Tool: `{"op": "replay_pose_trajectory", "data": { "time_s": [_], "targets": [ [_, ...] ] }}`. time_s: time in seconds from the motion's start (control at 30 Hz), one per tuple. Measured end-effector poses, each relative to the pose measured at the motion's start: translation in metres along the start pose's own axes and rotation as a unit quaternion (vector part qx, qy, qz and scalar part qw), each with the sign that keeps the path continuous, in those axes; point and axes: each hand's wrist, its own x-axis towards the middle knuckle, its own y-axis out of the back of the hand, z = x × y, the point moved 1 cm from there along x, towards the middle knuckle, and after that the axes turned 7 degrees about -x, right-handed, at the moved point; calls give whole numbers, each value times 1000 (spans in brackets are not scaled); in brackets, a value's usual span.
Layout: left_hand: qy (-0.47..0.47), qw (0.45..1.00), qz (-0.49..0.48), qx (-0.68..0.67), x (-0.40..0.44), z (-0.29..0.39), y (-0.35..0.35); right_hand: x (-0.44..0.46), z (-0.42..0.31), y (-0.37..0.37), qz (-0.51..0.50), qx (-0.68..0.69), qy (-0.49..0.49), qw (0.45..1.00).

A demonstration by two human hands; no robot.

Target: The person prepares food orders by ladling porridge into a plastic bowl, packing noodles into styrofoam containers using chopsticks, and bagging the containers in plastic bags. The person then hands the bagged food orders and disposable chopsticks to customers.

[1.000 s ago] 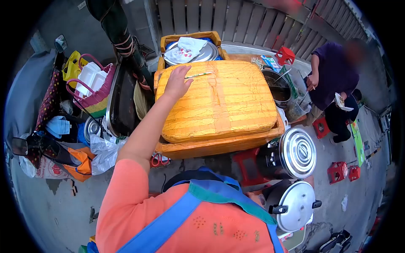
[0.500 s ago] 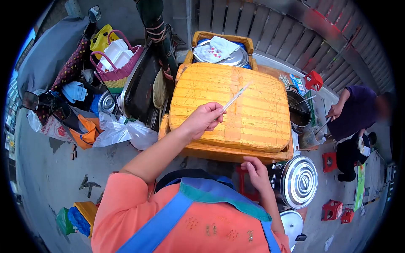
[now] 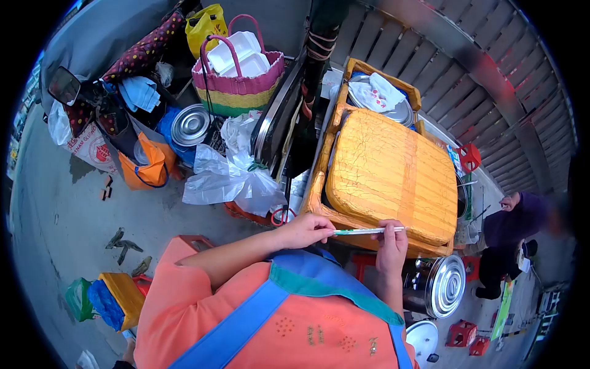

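A thin white stick-shaped packet with green print (image 3: pixel 359 232), which looks like wrapped chopsticks, lies level between my two hands. My left hand (image 3: pixel 308 231) pinches one end of it with thumb and fingertips. Around the other end my right hand (image 3: pixel 391 247) is closed, with the tip sticking out past the fingers. Both hands are in front of my chest, at the near edge of a large yellow tape-covered box with its lid on (image 3: pixel 387 175).
A steel pot with a shiny lid (image 3: pixel 444 287) stands right of my hand. To the left are a clear plastic bag (image 3: pixel 233 184), a striped woven basket (image 3: pixel 239 92) with white foam containers, and an orange bag (image 3: pixel 142 167). Another person (image 3: pixel 513 221) is at the right, near red stools (image 3: pixel 462 333).
My left hand has drawn the packet back from over the box toward my chest. My right hand, empty before, now grips its other end. The view has turned left.
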Motion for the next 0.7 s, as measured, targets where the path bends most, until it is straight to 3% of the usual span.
{"op": "replay_pose_trajectory", "data": {
  "time_s": [0.1,0.13,0.2,0.23,0.3,0.33,0.4,0.47,0.53,0.57,0.7],
  "targets": [
    [20,999,-41,-19,4,3,7,-20,6,-5,25,15,-10,1000],
    [35,994,-100,16,17,2,2,-50,11,2,97,59,-14,993],
    [13,997,-70,32,17,-3,10,-46,4,4,77,46,-66,994],
    [25,988,-137,60,33,-9,-15,-84,14,26,144,72,-92,983],
    [40,994,-105,16,42,-19,-17,-74,16,37,138,114,-102,979],
    [79,983,-163,16,62,-21,-43,-99,17,60,203,123,-96,967],
    [107,977,-183,25,71,-11,-54,-102,19,69,219,129,-92,963],
    [132,964,-224,53,95,-3,-118,-136,21,119,280,148,-101,943],
    [151,954,-254,46,74,3,-70,-143,21,63,308,169,-103,931],
    [162,948,-272,39,83,4,-80,-149,25,72,321,189,-97,923],
    [66,941,-315,108,112,-6,-135,-178,27,119,374,227,-86,895]
  ]
}}
